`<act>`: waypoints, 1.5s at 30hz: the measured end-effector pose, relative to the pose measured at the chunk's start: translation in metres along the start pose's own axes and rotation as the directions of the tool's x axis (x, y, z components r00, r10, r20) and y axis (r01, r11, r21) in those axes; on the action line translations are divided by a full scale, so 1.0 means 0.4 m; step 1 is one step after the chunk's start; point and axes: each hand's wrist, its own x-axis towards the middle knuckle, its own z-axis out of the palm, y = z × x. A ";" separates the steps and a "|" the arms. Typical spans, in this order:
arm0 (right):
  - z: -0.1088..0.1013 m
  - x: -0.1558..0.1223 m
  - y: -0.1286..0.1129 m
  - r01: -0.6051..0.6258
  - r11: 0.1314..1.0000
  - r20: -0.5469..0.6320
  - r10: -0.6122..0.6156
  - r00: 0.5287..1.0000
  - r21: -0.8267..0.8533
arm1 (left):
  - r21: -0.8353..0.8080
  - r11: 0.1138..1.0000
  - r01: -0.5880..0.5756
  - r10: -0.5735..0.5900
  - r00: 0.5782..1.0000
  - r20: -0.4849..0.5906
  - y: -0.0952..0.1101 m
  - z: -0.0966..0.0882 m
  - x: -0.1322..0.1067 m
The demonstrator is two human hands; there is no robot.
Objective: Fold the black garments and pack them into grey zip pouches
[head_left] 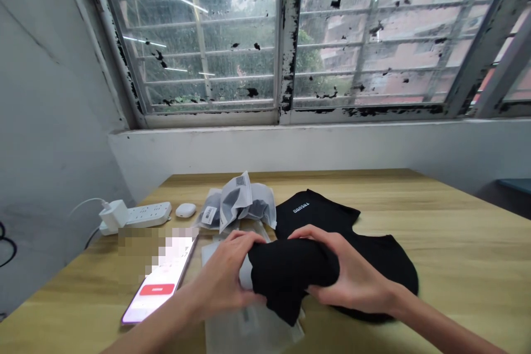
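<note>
Between my two hands is a rolled bundle of black cloth [290, 265], held above the table with a loose corner hanging down. My left hand [232, 274] grips its left end, where a white edge [245, 274] shows. The fingers of my right hand [344, 276] wrap round the right end. Beneath the bundle lie flat clear plastic bags [249, 326]. Behind and to the right, a black garment [332, 221] with white lettering is spread on the table, partly hidden by my right hand.
Frosted packets [236, 204] with dark contents and labels sit behind my hands. At left are a lit phone [161, 282], a white earbud case [185, 210] and a power strip [149, 214] with a plugged-in charger. The wooden table [456, 232] meets a wall below barred windows.
</note>
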 end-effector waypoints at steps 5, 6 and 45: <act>-0.007 -0.002 0.004 -0.026 0.999 -0.019 0.025 1.000 -0.040 | -0.168 0.986 -0.007 0.019 0.997 0.072 0.011 -0.006 -0.016; -0.004 -0.004 0.004 -0.019 0.999 -0.029 0.018 0.999 -0.044 | -0.209 0.978 -0.007 0.028 0.995 0.097 0.013 -0.008 -0.019; 0.075 -0.004 0.026 0.072 0.915 0.152 -0.012 0.988 -0.398 | -0.142 0.980 0.139 -0.142 0.990 -0.009 -0.036 0.056 -0.008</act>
